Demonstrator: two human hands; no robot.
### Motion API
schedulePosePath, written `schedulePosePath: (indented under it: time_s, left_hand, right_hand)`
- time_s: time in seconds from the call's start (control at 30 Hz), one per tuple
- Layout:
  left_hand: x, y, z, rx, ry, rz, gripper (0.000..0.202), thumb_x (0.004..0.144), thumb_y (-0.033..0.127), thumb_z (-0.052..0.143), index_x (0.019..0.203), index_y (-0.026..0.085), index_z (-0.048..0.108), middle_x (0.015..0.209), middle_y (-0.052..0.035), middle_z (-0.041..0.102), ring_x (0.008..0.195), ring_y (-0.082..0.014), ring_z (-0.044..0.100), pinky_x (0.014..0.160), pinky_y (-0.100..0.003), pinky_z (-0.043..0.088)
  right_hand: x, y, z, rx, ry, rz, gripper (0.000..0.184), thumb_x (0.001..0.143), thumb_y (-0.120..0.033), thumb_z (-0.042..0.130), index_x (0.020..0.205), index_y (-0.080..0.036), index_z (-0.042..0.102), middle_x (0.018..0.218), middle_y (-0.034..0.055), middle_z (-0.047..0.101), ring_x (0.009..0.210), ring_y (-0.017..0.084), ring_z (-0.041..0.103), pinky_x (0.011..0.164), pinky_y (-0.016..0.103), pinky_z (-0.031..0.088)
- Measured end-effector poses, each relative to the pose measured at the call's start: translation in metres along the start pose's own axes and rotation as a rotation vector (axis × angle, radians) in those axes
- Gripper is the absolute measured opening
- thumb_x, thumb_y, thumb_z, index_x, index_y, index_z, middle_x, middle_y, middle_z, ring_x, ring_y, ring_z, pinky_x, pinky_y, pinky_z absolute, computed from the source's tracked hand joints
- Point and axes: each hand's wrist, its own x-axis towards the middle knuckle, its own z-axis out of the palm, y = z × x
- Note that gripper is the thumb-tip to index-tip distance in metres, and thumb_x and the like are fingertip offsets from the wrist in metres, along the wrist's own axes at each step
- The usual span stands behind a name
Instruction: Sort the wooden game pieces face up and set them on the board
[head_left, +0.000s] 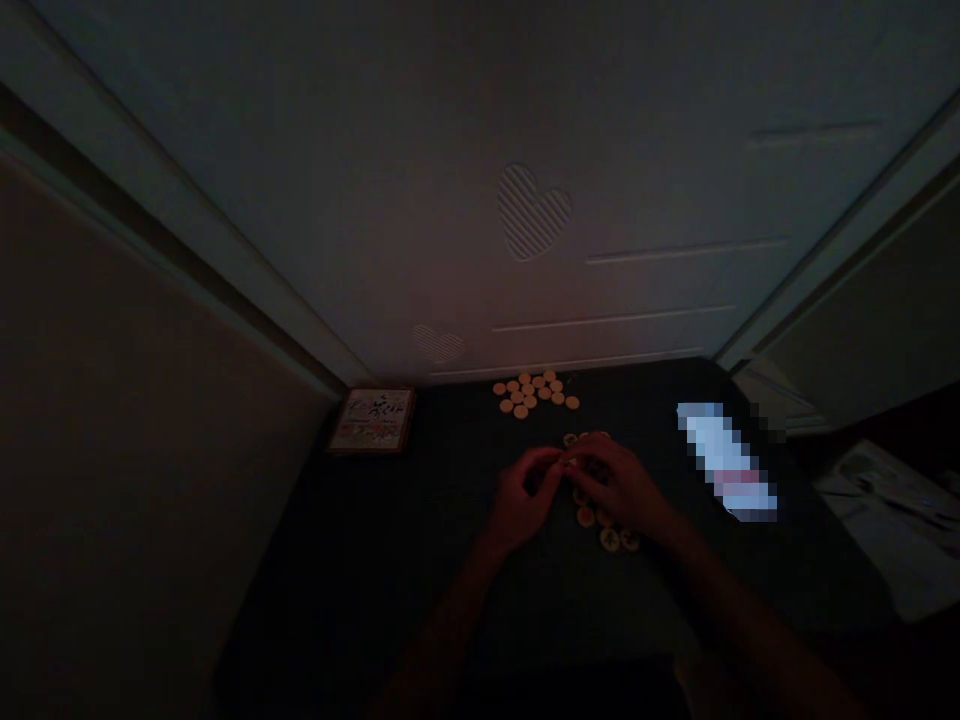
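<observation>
Left hand: I see my left hand [525, 495] at the middle of the dark table [375, 560], fingers curled narrow, tips meeting the other hand's.
Right hand: my right hand [619, 480] sits at 3 o'clock of the left, curled over, fingertips touching the left's.
Grip: something pale shows where the tips meet (the feed is very dim), but I cannot tell whether either hand holds it.
Loose discs: the loose discs [609, 538] lie under and just beside the right hand, spilling out at its 6 o'clock.
Far pile: the far pile [534, 393] of round discs is at 12 o'clock, well apart, by the door [645, 170].
Square box: the square box [373, 420] is at 10 o'clock.
Blurred-out object: the blurred-out object [726, 460] is at 3 o'clock.
</observation>
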Motion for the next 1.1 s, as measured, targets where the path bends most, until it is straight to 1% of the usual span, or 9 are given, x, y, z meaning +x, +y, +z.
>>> schedulePosePath:
  time_s: [0.13, 0.27, 0.33, 0.47, 0.63, 0.83, 0.93, 1.1]
  left_hand:
    - [-0.0005, 0.0033, 0.0002, -0.001, 0.013, 0.023, 0.027, 0.093, 0.035, 0.062, 0.115, 0.020, 0.067, 0.107, -0.0071, 0.074, 0.088, -0.0176, 0.068, 0.078, -0.030, 0.055]
    - [0.0002, 0.0015, 0.0006, 0.038, -0.008, 0.025, 0.034, 0.084, 0.033, 0.073, 0.116, 0.021, 0.067, 0.090, -0.0028, 0.073, 0.075, -0.0147, 0.064, 0.068, -0.026, 0.052]
    - [0.0006, -0.0001, 0.0010, 0.048, -0.006, 0.013, 0.035, 0.082, 0.032, 0.076, 0.114, 0.021, 0.067, 0.085, -0.0012, 0.072, 0.071, -0.0138, 0.062, 0.066, -0.026, 0.051]
    - [0.0008, -0.0017, 0.0019, 0.055, 0.013, 0.010, 0.030, 0.084, 0.034, 0.074, 0.111, 0.021, 0.069, 0.087, -0.0016, 0.072, 0.073, -0.0138, 0.062, 0.067, -0.026, 0.051]
    - [-0.0001, 0.0003, 0.0014, 0.044, -0.001, 0.006, 0.031, 0.088, 0.037, 0.071, 0.114, 0.021, 0.069, 0.093, -0.0035, 0.074, 0.080, -0.0157, 0.067, 0.073, -0.027, 0.054]
    - [-0.0004, 0.0041, 0.0000, 0.016, -0.022, 0.015, 0.029, 0.091, 0.038, 0.068, 0.116, 0.022, 0.069, 0.097, -0.0048, 0.075, 0.083, -0.0170, 0.068, 0.074, -0.028, 0.054]
    - [-0.0006, 0.0050, -0.0001, 0.007, -0.013, 0.020, 0.029, 0.091, 0.037, 0.067, 0.116, 0.022, 0.068, 0.098, -0.0050, 0.075, 0.083, -0.0170, 0.068, 0.075, -0.029, 0.054]
    - [-0.0005, 0.0043, -0.0003, 0.010, 0.004, 0.021, 0.030, 0.090, 0.037, 0.068, 0.115, 0.021, 0.068, 0.100, -0.0055, 0.075, 0.082, -0.0163, 0.067, 0.074, -0.028, 0.053]
  right_hand:
    - [-0.0003, -0.0004, 0.0003, 0.017, 0.043, 0.036, 0.016, 0.095, -0.035, 0.064, 0.106, -0.025, 0.071, 0.099, 0.0053, 0.072, 0.090, 0.020, 0.067, 0.081, 0.033, 0.054]
    - [-0.0002, -0.0023, 0.0005, 0.041, 0.084, 0.103, 0.016, 0.093, -0.039, 0.067, 0.100, -0.025, 0.072, 0.095, 0.0038, 0.073, 0.087, 0.019, 0.069, 0.077, 0.031, 0.054]
    - [0.0000, -0.0032, 0.0003, 0.045, 0.083, 0.124, 0.016, 0.093, -0.039, 0.068, 0.096, -0.024, 0.073, 0.093, 0.0033, 0.074, 0.085, 0.019, 0.069, 0.076, 0.030, 0.054]
    - [0.0002, -0.0031, -0.0002, 0.033, 0.074, 0.127, 0.018, 0.093, -0.040, 0.067, 0.095, -0.023, 0.073, 0.091, 0.0032, 0.076, 0.081, 0.018, 0.070, 0.072, 0.029, 0.054]
    - [-0.0004, -0.0042, -0.0014, 0.037, 0.097, 0.149, 0.016, 0.094, -0.036, 0.064, 0.098, -0.023, 0.072, 0.088, 0.0032, 0.076, 0.076, 0.018, 0.071, 0.066, 0.028, 0.054]
    - [-0.0029, -0.0014, -0.0009, 0.046, 0.079, 0.131, 0.019, 0.094, -0.035, 0.062, 0.108, -0.024, 0.071, 0.098, 0.0043, 0.077, 0.084, 0.019, 0.072, 0.073, 0.031, 0.057]
    - [-0.0041, 0.0008, -0.0002, 0.067, 0.080, 0.121, 0.021, 0.094, -0.033, 0.062, 0.111, -0.025, 0.071, 0.100, 0.0045, 0.077, 0.086, 0.020, 0.073, 0.073, 0.030, 0.058]
    - [-0.0043, 0.0013, -0.0008, 0.056, 0.071, 0.125, 0.021, 0.093, -0.031, 0.063, 0.112, -0.025, 0.071, 0.098, 0.0033, 0.077, 0.080, 0.018, 0.072, 0.071, 0.029, 0.058]
